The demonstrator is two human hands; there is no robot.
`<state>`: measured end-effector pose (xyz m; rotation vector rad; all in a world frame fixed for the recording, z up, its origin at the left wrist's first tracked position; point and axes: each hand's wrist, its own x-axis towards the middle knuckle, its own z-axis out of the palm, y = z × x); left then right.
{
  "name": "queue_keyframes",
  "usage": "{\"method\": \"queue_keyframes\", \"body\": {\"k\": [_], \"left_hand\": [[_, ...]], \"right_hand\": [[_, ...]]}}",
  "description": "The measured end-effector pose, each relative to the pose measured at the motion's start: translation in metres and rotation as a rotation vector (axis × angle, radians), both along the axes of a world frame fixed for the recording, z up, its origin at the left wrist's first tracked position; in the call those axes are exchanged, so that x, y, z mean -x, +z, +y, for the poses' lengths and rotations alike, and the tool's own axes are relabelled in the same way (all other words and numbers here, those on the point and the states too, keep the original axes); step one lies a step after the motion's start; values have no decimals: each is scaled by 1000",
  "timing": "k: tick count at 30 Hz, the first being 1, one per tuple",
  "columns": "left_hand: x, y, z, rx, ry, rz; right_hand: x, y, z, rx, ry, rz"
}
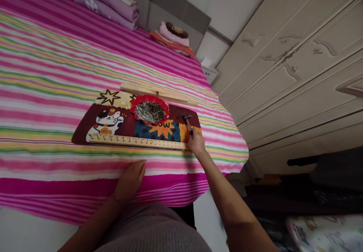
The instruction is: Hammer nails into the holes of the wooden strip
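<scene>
My right hand (pixel 196 141) is closed around the handle of a small hammer (pixel 186 119), whose dark metal head lies over the right end of a printed mat (pixel 85 120). Along the mat's near edge runs a pale wooden strip (pixel 138 141). Several nails stand up in its left part, and small dark marks dot its right part. Nails fill a red scalloped bowl (pixel 167 109) on the middle of the mat. Holding nothing that I can see, my left hand (pixel 131 180) rests near the bed's front edge, its fingers extended.
Behind the bowl lie more pale wooden strips (pixel 167 95). The striped bed cover (pixel 42 104) spreads around the mat. Folded purple bedding (pixel 107 4) and a pink pillow pile (pixel 172 36) sit at the back. A cream wardrobe (pixel 283 63) stands along the right.
</scene>
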<state>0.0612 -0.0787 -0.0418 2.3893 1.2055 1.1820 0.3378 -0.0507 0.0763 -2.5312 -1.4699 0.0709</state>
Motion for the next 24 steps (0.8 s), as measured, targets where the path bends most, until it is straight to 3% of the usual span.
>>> {"method": "queue_keyframes", "body": {"k": [4,7,11,15,20,24], "left_hand": [[1,-8,0,34,-13,52],[0,-8,2,37,-23,95],[-1,-7,1,30,-28,113],[0,-8,0,7,-42,128],[0,-10,0,-10,-48,160],[1,-7,0,-22,-70,182]], "right_hand": [[1,0,-3,44,29,-95],[11,3,-9,-27,42,-162],[38,7,-4,-159,246,-23],[70,18,20,-235,415,93],[103,33,68,-53,450,49],[121,33,101,131,394,-75]]}}
